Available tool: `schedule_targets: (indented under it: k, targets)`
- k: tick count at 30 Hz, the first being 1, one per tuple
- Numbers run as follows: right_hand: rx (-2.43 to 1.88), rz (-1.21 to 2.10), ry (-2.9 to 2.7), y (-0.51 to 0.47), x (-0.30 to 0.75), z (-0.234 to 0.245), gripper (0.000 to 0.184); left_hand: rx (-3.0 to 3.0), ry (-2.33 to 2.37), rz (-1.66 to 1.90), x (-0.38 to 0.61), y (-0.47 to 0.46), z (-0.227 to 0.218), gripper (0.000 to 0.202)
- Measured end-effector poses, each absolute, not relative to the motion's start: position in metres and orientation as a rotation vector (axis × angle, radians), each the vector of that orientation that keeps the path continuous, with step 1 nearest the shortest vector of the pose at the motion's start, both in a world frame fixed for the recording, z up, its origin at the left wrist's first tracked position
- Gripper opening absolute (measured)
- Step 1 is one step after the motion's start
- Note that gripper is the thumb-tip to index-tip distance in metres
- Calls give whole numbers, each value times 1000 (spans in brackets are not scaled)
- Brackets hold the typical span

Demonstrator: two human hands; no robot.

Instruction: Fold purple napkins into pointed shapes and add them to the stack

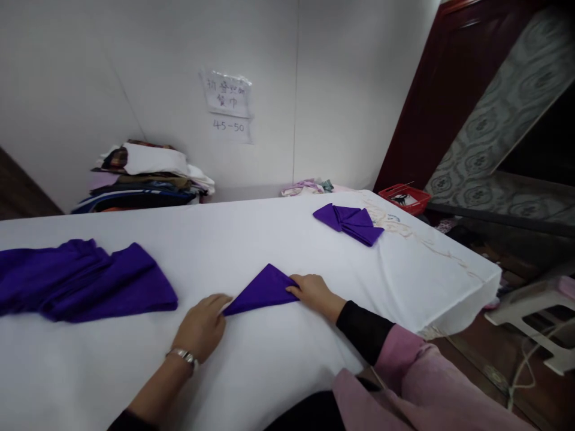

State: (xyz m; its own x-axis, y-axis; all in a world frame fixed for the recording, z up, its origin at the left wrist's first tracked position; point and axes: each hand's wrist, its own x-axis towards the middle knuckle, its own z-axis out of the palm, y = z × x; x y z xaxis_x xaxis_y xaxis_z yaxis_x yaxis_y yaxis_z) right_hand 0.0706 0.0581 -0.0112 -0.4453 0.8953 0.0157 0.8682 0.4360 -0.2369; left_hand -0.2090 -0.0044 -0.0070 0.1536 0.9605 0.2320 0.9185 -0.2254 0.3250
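A purple cloth napkin [266, 292], folded into a triangle with its peak pointing away from me, lies on the white-covered table. Its right corner is pinched between the thumb and fingers of my right hand [318, 294]. My left hand [203, 326], with a silver watch at the wrist, is closed at the left corner; the fingertips there are partly hidden. Farther off to the right rests another purple napkin [349, 222], folded into pleated points. Several loose purple napkins [112, 281] lie overlapped and rumpled at the left.
The white tablecloth [251, 233] drapes over the table's right edge. Stacked fabrics [148, 176] stand against the wall beyond the table. A red basket [404, 199] sits past the far right corner, and a white plastic stool [534, 317] stands on the floor at right.
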Motion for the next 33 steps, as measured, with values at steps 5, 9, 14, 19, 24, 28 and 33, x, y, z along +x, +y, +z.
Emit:
schedule_targets:
  k: [5, 9, 14, 19, 24, 28, 33]
  targets:
    - [-1596, 277, -2573, 57, 71, -8, 39, 2479, 1706, 636, -155, 5, 0, 42]
    - [-1643, 264, -2584, 54, 70, -5, 39, 2576, 1592, 422, -128, 16, -15, 61]
    - [-1639, 199, -2560, 49, 70, -8, 40, 2509, 1622, 193, -126, 19, -30, 75]
    - [-1569, 116, -2478, 46, 79, -14, 35, 2503, 1637, 114, -125, 17, -26, 79]
    - [-1516, 225, -2355, 40, 98, -24, 28, 2515, 1634, 120, -126, 18, -29, 81]
    - [-1486, 372, -2237, 36, 119, -30, 26, 2509, 1617, 117, -127, 19, -31, 78]
    - [-1355, 389, -2104, 37, 133, -19, 30, 2502, 1605, 136, -127, 19, -31, 73]
